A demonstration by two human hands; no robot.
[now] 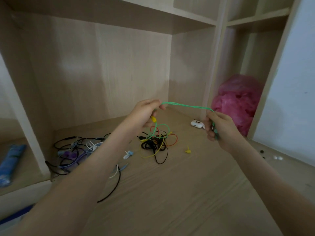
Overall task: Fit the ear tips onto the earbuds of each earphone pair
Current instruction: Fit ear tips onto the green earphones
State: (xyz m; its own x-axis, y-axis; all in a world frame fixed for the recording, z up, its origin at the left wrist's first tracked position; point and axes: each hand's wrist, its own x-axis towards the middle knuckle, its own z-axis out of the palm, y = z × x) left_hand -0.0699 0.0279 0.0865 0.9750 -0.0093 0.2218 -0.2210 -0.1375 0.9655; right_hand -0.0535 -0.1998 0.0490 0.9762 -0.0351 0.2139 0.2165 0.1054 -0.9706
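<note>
Both hands are raised above the wooden desk (170, 198), and a green earphone cable (187, 105) runs between them in a shallow arc, several strands lying together. The left hand (146, 113) pinches one end of that bundle between thumb and curled fingers. Just under it hangs a yellow earbud (154, 119), from which a green loop drops down into the tangle below. The right hand (216, 126) grips the other end, fingers closed round the cable, with a green piece and a thin metal pin poking out of the fist. I cannot tell what that piece is.

On the desk beneath the hands lies a tangle of black, yellow, red and green cables (156, 143). Further left, partly behind the left forearm, there is a second heap of black, purple and white earphones (73, 150). A small yellow part (188, 151) sits alone to the right of the tangle, and a pale blue and white one (128, 154) to its left.

A white earbud case (197, 123) rests near the back, just beside the right hand. A pink plastic bag (238, 103) fills the right-hand compartment. Tiny black and white ear tips (277, 157) lie scattered at the far right edge, well apart from the earphones. A blue packet (10, 164) lies in the left compartment
</note>
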